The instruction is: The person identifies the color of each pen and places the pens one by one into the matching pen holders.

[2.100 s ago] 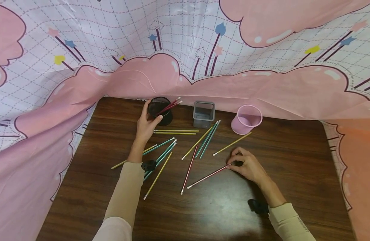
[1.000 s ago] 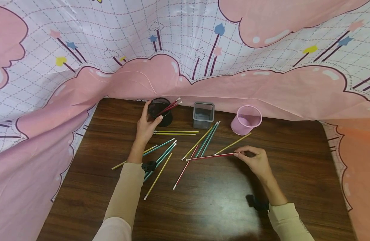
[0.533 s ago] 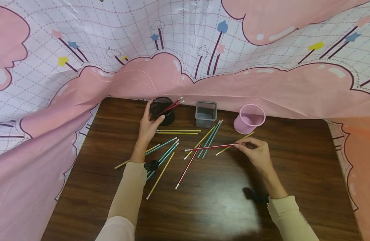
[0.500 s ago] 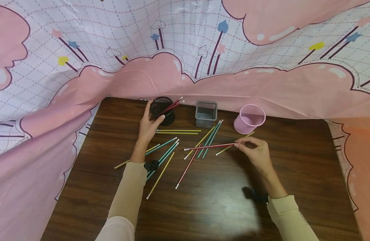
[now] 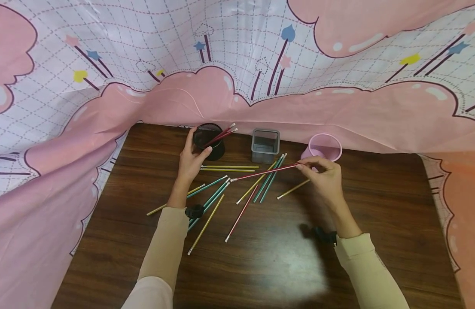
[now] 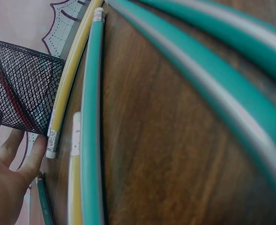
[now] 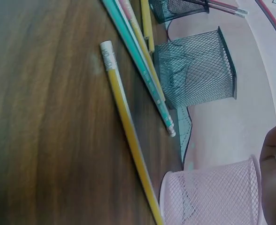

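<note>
At the back left, my left hand (image 5: 190, 164) grips a black mesh pencil cup (image 5: 218, 152), thumb at the front and fingers round the left side. Red pencils (image 5: 222, 135) with white erasers lean out of this cup. The same cup (image 6: 23, 84) shows in the left wrist view, above the fingers. My right hand (image 5: 327, 178) pinches another red pencil (image 5: 264, 172) by the end away from its eraser, raised over the pencils on the table. Its eraser end points left. A pink mesh cup (image 5: 324, 148) stands behind the right hand and is partly hidden by it.
A grey square mesh cup (image 5: 265, 156) stands between the other two. Yellow pencils (image 5: 229, 171), green pencils (image 5: 274, 178) and a red pencil (image 5: 241, 214) lie scattered on the dark wooden table (image 5: 260, 274). A patterned curtain (image 5: 237, 116) closes off the back.
My right hand has lifted the red pencil from the table and moved it away from me. The red pencil left on the table has shifted slightly. The left hand stays on the black cup.
</note>
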A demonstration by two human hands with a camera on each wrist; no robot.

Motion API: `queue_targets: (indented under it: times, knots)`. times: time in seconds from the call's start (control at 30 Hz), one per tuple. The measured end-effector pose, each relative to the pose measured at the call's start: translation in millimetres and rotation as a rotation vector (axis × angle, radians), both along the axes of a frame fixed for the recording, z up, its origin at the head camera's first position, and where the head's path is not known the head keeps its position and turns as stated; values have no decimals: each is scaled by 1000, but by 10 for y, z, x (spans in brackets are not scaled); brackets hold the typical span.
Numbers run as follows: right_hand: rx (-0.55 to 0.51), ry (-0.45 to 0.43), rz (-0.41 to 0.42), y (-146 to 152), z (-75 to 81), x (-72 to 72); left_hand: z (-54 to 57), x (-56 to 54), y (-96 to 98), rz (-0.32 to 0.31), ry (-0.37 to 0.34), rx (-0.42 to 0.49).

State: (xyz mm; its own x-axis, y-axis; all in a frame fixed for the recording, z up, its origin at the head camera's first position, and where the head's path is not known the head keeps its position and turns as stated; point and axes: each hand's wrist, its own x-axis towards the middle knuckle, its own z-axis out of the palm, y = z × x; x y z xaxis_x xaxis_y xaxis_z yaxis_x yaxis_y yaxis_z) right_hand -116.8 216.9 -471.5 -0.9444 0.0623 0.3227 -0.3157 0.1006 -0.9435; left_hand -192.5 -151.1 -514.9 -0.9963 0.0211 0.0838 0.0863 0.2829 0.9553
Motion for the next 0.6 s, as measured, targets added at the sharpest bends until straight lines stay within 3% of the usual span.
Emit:
queue_targets:
  times: [0.37,0.6]
  knots:
    - [-13,52,-114,-86,51,-153,-44,-21,-20,-3,-17,17]
    - [-39,107,-136,-177,119,-270,-19,-18,-18,-15,-18,19]
